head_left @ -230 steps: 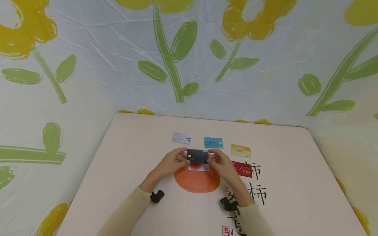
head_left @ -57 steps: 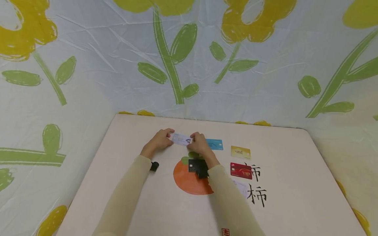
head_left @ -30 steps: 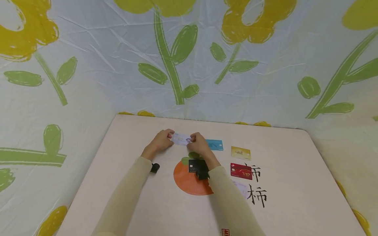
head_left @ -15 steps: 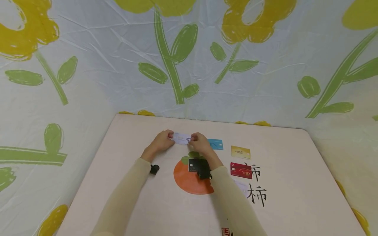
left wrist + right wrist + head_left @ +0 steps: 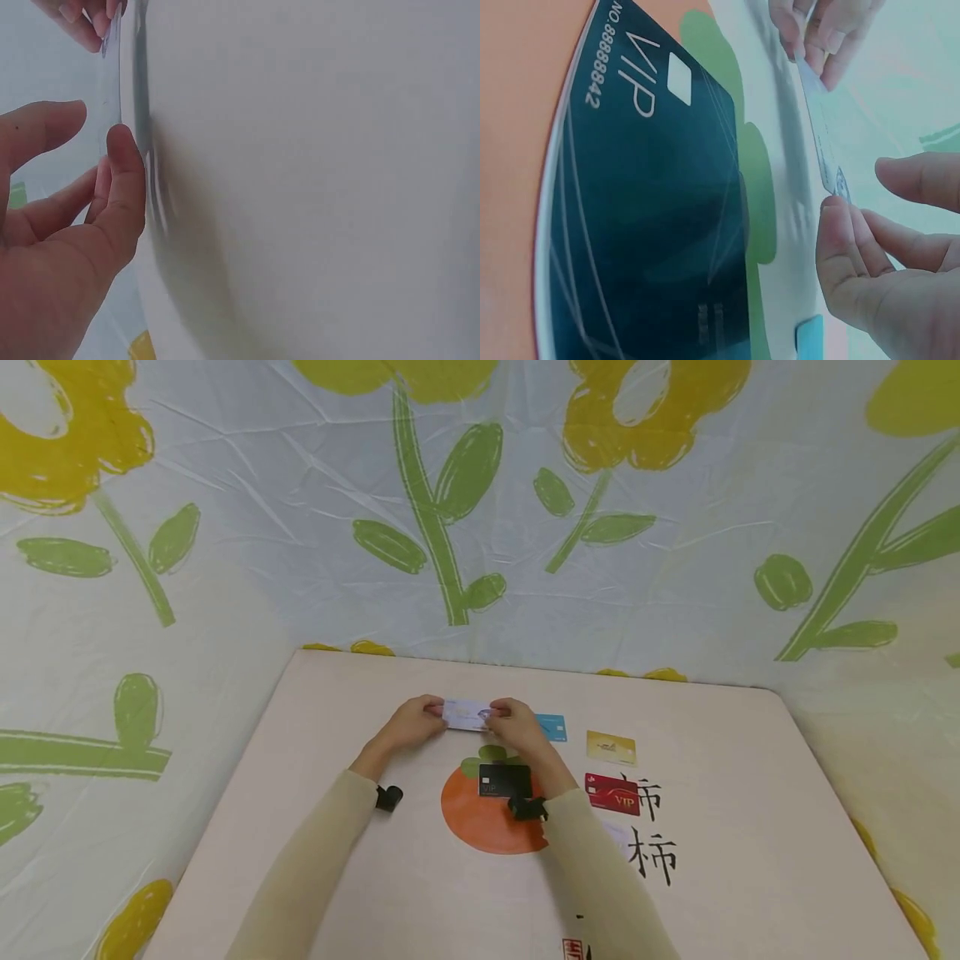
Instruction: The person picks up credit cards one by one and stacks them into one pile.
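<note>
A pale lavender card [image 5: 465, 714] with a dark round emblem is held by its two short ends between my hands, toward the back of the table. My left hand [image 5: 408, 724] grips the left end, and my right hand [image 5: 521, 728] grips the right end, fingertips at the edge. In both wrist views the card stands tilted, with the fingers at its ends and each thumb apart from it. Nearer me, a black VIP card [image 5: 652, 195] lies on the orange fruit print, a pale edge showing beneath it.
Right of my right hand lies a teal card [image 5: 553, 727], partly covered by it. Beyond are a gold card [image 5: 611, 747] and a red VIP card [image 5: 606, 794]. Another pale card [image 5: 617, 833] shows beside my right sleeve. Flower-printed fabric [image 5: 525, 593] rises behind the table.
Earlier both hands held the black card over the fruit print; it now lies there, released. The hands then went to the lavender card at the back, which has since shifted slightly right.
</note>
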`<state>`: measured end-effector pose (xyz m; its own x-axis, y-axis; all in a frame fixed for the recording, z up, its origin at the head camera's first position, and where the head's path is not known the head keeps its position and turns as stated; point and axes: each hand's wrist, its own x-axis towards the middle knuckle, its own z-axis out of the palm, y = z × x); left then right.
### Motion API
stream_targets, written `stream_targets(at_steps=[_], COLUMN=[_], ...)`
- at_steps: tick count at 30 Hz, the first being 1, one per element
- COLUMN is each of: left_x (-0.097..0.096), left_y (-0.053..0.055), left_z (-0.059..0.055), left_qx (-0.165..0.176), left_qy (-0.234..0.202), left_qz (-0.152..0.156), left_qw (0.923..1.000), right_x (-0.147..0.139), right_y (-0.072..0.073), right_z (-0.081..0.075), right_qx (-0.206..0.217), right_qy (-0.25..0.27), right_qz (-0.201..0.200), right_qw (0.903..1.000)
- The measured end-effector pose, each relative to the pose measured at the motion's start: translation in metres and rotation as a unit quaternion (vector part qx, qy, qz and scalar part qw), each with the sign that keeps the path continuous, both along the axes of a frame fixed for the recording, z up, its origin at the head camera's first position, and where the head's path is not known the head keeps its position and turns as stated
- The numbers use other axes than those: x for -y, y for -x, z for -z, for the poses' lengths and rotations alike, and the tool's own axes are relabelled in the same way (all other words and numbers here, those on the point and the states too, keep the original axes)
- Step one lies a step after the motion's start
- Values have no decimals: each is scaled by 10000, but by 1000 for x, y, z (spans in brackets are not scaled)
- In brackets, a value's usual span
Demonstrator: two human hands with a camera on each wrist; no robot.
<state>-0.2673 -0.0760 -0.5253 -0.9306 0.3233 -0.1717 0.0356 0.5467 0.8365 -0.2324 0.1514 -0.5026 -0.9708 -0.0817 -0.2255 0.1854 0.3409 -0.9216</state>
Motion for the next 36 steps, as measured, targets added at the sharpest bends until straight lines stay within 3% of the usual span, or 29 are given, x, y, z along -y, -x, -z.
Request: stream_targets(at_steps=[9,21,36], left_x=[-8,-18,-28], left_y=[-16,-51,-88], left_z=[-2,-4,-2], left_qx=[4,344,249], left_qy=[-477,-1358,-1155], left_qz=[-79,45,334], left_qw=[9988,9901,9924], right_x=[-17,-35,-51], right_y=[-18,-46,-84], right_z=[-3,-7,-8], right_qx=[-197,-465,-307], right_qy=[266,-329,-258], right_qz=[-83,-146,2], right_qw=[9994,9983,9992])
